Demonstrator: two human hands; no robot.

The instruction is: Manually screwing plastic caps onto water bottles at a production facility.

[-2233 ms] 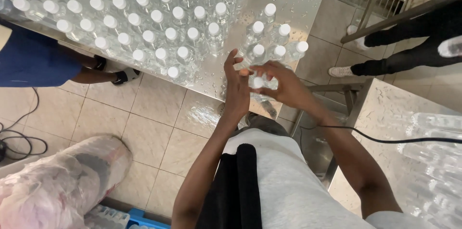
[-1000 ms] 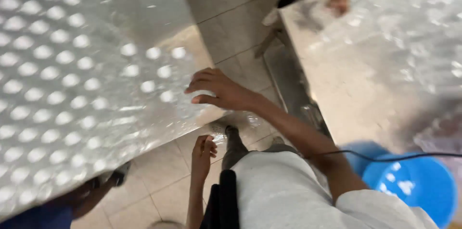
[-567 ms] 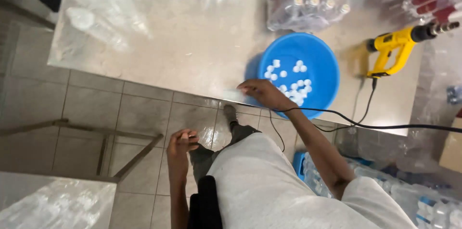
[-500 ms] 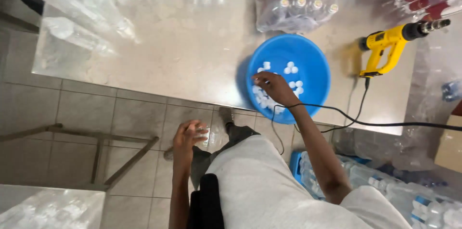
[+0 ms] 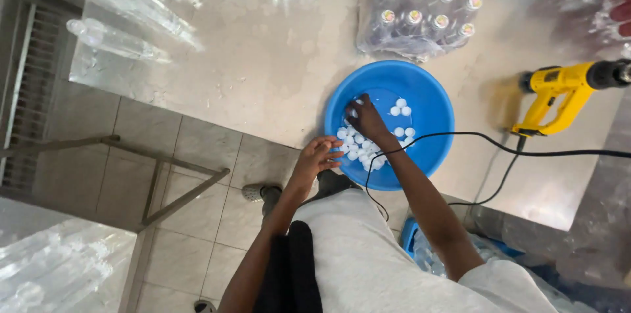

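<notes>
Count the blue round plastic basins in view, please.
1. The blue round plastic basin sits at the near edge of the metal table, with the right hand inside it among small white caps. Others may be hidden.

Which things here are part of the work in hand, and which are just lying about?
In use:
right hand
left hand
white caps
blue basin

Lying about:
yellow heat gun
wrapped bottle pack
loose clear bottles

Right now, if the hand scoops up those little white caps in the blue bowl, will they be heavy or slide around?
Probably very light: the white caps are tiny beside the right hand. They lie loose in the blue bowl, so they would likely slide and scatter. Round, so some might roll.
</notes>
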